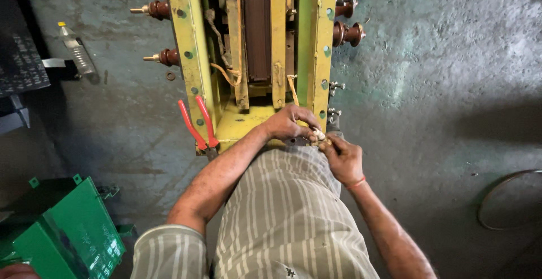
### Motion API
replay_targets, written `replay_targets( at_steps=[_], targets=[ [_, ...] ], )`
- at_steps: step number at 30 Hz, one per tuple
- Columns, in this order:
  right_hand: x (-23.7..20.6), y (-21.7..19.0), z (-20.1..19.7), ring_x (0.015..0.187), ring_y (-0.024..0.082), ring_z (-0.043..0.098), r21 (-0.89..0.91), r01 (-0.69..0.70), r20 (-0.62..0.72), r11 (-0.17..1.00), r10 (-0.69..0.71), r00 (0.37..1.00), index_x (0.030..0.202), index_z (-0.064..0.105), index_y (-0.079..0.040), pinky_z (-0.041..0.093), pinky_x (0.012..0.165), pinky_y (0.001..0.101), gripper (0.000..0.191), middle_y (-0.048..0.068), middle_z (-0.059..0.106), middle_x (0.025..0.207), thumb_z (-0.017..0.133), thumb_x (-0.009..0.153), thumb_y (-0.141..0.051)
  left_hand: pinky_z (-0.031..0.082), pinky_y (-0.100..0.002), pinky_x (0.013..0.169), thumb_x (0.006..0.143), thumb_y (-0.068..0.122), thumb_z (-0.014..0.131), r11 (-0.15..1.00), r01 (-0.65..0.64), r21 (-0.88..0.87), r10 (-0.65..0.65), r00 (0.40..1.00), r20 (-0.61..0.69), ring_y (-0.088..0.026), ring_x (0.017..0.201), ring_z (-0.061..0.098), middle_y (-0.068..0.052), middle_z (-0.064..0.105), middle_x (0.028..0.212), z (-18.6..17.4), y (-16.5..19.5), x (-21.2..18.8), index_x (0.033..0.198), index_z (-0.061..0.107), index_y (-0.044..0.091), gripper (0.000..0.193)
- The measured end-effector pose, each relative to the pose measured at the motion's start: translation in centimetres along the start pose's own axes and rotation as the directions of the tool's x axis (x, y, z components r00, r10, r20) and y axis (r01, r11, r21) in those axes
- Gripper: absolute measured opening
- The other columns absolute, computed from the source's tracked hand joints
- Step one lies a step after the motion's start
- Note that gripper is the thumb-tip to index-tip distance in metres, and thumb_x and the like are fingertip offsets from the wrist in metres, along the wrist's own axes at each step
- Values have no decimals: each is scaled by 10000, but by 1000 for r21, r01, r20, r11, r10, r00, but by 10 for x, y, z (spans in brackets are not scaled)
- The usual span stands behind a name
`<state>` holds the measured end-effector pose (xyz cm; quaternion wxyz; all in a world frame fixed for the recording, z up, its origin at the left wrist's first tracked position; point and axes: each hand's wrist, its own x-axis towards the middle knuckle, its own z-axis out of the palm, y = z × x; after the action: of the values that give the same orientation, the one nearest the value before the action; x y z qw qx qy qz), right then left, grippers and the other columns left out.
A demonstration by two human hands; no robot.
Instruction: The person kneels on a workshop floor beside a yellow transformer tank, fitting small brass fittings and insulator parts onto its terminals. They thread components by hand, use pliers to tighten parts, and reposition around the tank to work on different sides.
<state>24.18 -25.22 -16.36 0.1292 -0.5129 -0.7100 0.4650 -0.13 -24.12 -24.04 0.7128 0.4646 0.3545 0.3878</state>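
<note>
I look down over my striped shirt at a yellow-green metal frame point(192, 59) with a dark core and brown insulators point(350, 33) on its sides. My left hand point(291, 122) rests on the frame's near edge, fingers curled around a small pale piece point(319, 134). My right hand point(342, 157), with a red band at the wrist, meets it and pinches the same small piece from the right. What exactly the piece is, I cannot tell. Red-handled pliers point(199, 123) hang on the frame's left corner, just left of my left forearm.
A plastic bottle point(76, 50) lies on the stained concrete floor at upper left. A green metal box point(73, 231) sits at lower left. A thin metal ring point(508, 200) lies at the right edge. Loose tan wires point(228, 75) run down the frame.
</note>
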Motion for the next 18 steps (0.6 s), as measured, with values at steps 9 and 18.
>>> replay_targets(
  at_steps=[9, 18],
  targets=[
    [26, -22, -22, 443, 92, 568, 585, -808, 755, 69, 317, 573, 1070, 757, -79, 615, 513, 353, 489, 177, 792, 840, 592, 864, -491, 575, -299, 892, 743, 183, 921, 999, 43, 25, -43, 999, -17, -142, 980, 725, -33, 767, 1030, -4, 7, -2, 1061, 776, 112, 357],
    [15, -27, 0, 803, 223, 687, -284, 255, -54, 924, -281, 958, 1035, 721, -53, 564, 721, 367, 174, 114, 748, 943, 721, 939, -198, 586, -293, 922, 777, 34, 822, 997, 78, -24, -78, 997, -24, -135, 1020, 742, -46, 803, 1113, -8, -10, -9, 1153, 797, 97, 383]
  ],
)
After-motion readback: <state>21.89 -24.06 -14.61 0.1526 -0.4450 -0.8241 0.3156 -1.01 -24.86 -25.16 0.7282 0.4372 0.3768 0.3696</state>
